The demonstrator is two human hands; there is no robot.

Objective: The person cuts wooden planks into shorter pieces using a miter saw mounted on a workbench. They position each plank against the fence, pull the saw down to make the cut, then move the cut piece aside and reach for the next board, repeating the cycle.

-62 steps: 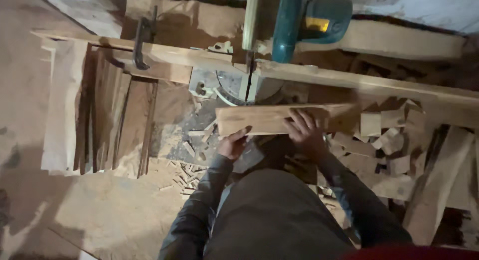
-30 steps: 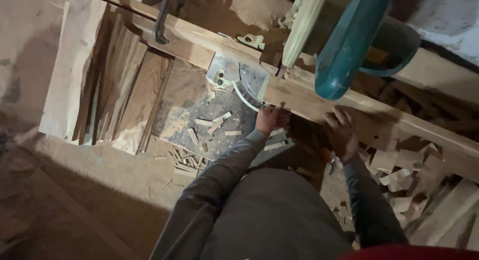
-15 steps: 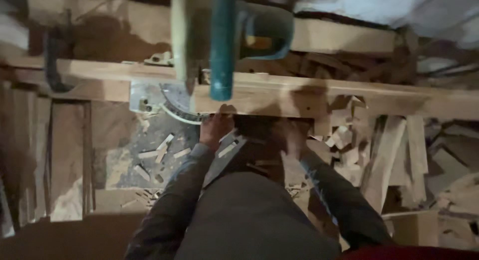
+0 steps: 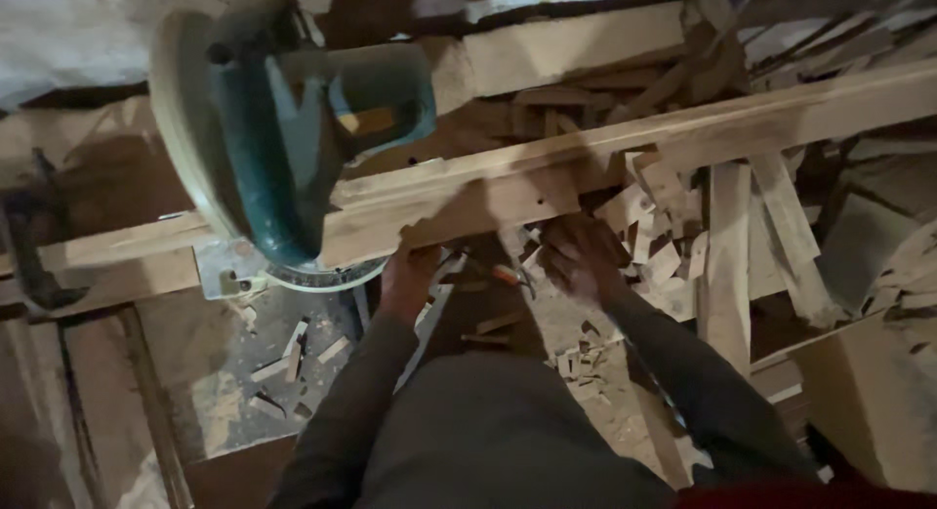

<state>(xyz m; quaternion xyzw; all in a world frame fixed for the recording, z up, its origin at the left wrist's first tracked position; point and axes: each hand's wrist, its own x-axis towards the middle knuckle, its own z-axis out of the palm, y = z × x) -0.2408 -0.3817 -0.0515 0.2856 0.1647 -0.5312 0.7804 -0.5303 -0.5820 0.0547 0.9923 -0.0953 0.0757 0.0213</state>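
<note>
Head view: looks down on a person at a chop saw, both forearms in grey sleeves reaching forward.
Far left: a dark clamp (image 4: 29, 265) grips the long wooden rail (image 4: 117, 250) that runs across the scene.
Saw: a teal mitre saw (image 4: 293, 128) stands raised, its blade guard tilted up over the metal base plate (image 4: 234, 275); I cannot tell whether the blade is turning.
Floor below saw: sawdust and short wood offcuts (image 4: 293, 348) lie scattered on a flat board.
Left hand (image 4: 410, 275): just right of the saw, fingers curled up against the near edge of the wooden plank (image 4: 488, 206), closed on it.
Plank: lies along the rail, one end beside the blade, the other running off to the right.
Right hand (image 4: 576, 260): under the plank's near edge, blurred; it seems to press or hold the wood, but how far the fingers are closed I cannot tell.
Right: a heap of cut blocks (image 4: 664, 245) and long slats (image 4: 727, 265).
Doing it well: in my judgement, the plank should sit flat and tight against the rail, both hands kept well apart from the blade line, the grip firm before the saw comes down.
</note>
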